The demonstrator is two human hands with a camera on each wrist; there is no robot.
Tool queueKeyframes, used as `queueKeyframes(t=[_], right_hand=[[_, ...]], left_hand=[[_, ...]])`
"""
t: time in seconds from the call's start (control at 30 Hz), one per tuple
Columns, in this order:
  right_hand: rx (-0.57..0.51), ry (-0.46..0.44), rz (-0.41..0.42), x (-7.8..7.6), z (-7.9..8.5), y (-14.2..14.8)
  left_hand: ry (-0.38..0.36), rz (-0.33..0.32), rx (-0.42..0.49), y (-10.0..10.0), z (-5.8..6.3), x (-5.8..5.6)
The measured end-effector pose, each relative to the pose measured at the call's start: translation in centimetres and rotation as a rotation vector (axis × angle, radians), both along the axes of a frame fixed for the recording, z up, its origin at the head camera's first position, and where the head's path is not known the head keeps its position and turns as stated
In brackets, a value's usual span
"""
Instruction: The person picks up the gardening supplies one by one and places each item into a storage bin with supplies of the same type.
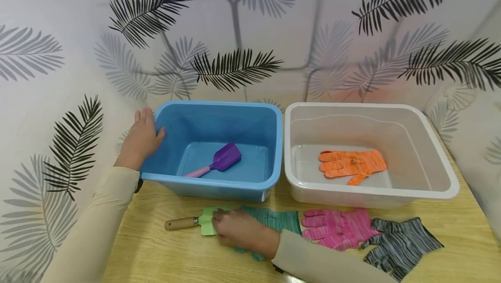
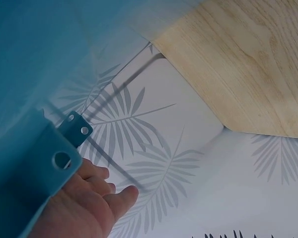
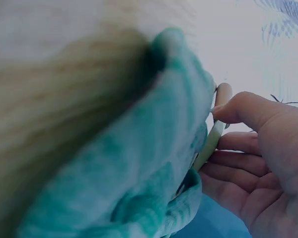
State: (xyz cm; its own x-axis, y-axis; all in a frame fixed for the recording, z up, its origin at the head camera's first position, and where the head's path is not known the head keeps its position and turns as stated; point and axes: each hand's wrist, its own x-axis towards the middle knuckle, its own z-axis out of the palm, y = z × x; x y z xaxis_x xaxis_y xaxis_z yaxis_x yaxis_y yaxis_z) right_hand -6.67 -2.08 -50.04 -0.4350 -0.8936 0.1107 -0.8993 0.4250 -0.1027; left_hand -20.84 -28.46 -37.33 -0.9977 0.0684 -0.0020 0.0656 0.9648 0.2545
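My left hand point(image 1: 141, 140) holds the left rim of a blue plastic bin point(image 1: 219, 105), its thumb over the inner side and fingers outside. In the left wrist view, fingers point(image 2: 120, 201) show beside the bin's holed rim tabs point(image 2: 68, 157). My right hand point(image 1: 240, 229) pinches the pale green blade of a small hand trowel point(image 1: 206, 221) with a wooden handle, low over the table. A teal striped glove point(image 1: 279, 220) lies beneath that hand; it fills much of the right wrist view, close to the trowel. Inside the blue bin lies a purple trowel point(image 1: 227, 157) with a pink handle.
A translucent white bin point(image 1: 422, 144) stands right of the blue one, with an orange glove point(image 1: 352, 163) inside. A pink glove point(image 1: 338, 228) and a grey-black glove point(image 1: 405, 244) lie on the wooden table point(image 1: 156, 252). Leaf-patterned cloth point(image 1: 266, 26) hangs behind.
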Motion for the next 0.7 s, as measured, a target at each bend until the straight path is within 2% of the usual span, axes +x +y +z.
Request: queueKeyframes(t=[0.43,0.7], right_hand=[[0.069,0.083,0.004,0.6,1.3,-0.6],[0.067,0.153,-0.003,1.0,1.6,-0.8]], left_hand=[[-0.021,0.018,0.013,0.1,0.1,-0.1],[-0.026,0.014,0.019,0.1,0.2,0.0]])
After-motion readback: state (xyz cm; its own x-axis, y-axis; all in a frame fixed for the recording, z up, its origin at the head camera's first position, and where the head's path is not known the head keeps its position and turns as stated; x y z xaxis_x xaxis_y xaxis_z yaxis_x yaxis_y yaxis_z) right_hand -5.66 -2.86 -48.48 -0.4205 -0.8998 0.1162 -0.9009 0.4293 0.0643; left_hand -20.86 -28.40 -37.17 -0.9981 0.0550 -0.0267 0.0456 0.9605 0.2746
